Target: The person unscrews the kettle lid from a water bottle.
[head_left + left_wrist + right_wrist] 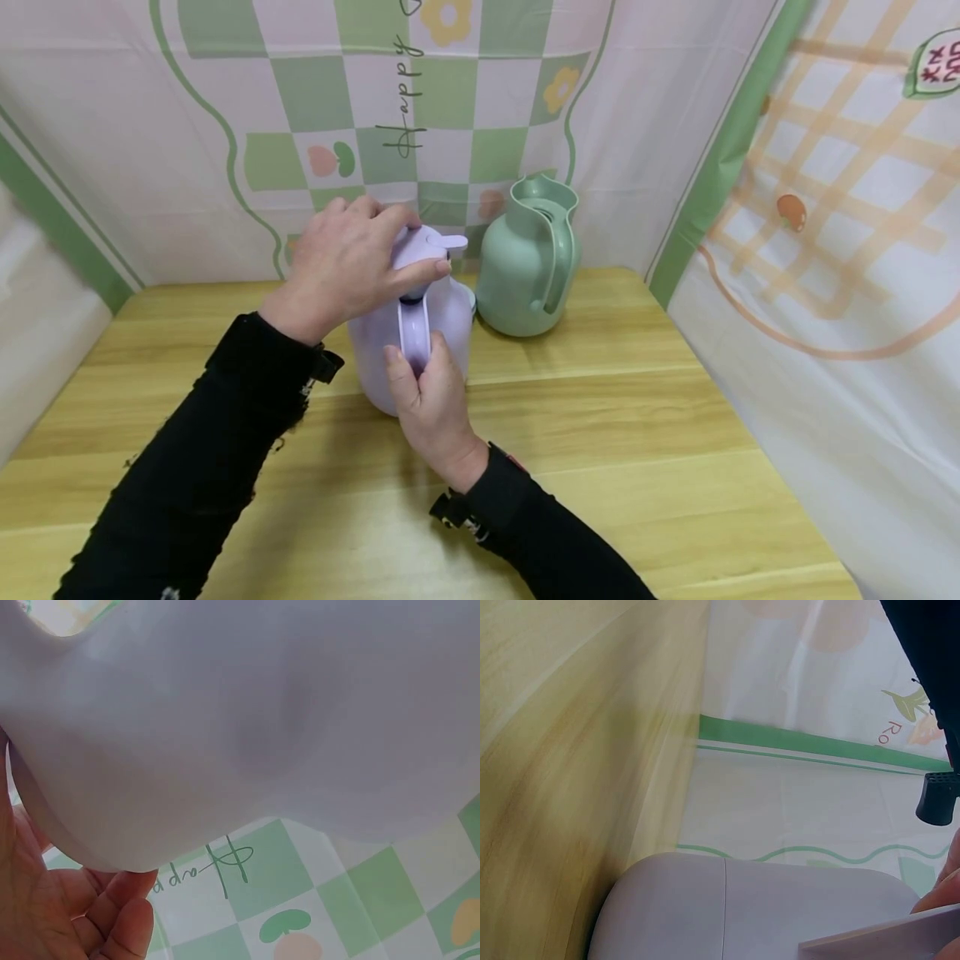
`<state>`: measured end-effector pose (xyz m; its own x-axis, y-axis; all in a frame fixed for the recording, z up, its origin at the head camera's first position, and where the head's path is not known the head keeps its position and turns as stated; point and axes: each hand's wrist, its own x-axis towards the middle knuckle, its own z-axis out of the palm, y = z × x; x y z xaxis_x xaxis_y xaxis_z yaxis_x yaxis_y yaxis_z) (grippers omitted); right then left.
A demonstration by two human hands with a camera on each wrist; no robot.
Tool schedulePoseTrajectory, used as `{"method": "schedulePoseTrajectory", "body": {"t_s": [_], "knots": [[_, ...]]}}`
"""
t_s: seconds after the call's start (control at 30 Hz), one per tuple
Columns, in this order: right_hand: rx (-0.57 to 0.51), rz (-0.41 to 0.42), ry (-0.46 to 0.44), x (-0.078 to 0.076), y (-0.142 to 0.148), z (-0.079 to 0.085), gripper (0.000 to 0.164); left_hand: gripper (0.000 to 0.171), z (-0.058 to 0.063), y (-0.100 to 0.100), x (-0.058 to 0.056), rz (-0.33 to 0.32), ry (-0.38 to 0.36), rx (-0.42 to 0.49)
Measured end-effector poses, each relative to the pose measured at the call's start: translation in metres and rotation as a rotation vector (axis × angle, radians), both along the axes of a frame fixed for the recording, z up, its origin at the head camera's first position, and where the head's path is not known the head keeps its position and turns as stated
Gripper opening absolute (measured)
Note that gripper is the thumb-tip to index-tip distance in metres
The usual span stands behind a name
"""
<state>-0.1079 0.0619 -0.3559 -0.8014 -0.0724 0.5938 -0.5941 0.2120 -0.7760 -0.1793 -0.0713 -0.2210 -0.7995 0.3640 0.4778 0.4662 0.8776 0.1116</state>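
Note:
A lavender insulated jug [450,325] stands on the wooden table, its handle [415,337] facing me. My left hand [341,262] grips the jug's lid [420,242] from the left, thumb across the near side and fingers over the far side. A small flat tab sticks out of the lid to the right. Lower down, my right hand [438,408] holds the handle, with the thumb on its left. In the left wrist view, curled fingertips [139,881] touch the edge of the pale jug top. The right wrist view shows the jug's smooth side [667,915] close to the tabletop.
Just behind and right of the lavender jug stands a green jug [517,275] with a wide spout and its handle turned toward me. The wooden table [600,475] narrows toward a printed cloth backdrop [450,100]. More patterned cloth [847,217] hangs along the right.

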Motion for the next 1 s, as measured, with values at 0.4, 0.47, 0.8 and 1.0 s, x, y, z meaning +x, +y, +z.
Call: {"method": "schedulePoseTrajectory", "body": {"t_s": [0.4, 0.47, 0.8, 1.0], "knots": [[-0.006, 0.008, 0.002, 0.000, 0.000, 0.000, 0.030, 0.071, 0.010, -0.014, -0.005, -0.211, -0.193, 0.031], [-0.005, 0.006, 0.001, 0.000, 0.000, 0.000, 0.030, 0.067, 0.013, -0.018, -0.007, -0.270, -0.244, 0.044], [-0.004, 0.004, -0.004, 0.000, 0.000, 0.000, 0.031, 0.051, 0.017, -0.024, -0.008, -0.317, -0.315, -0.009], [-0.002, 0.008, -0.001, 0.000, 0.000, 0.000, 0.032, 0.050, 0.016, -0.025, -0.008, -0.301, -0.308, -0.021]]}}
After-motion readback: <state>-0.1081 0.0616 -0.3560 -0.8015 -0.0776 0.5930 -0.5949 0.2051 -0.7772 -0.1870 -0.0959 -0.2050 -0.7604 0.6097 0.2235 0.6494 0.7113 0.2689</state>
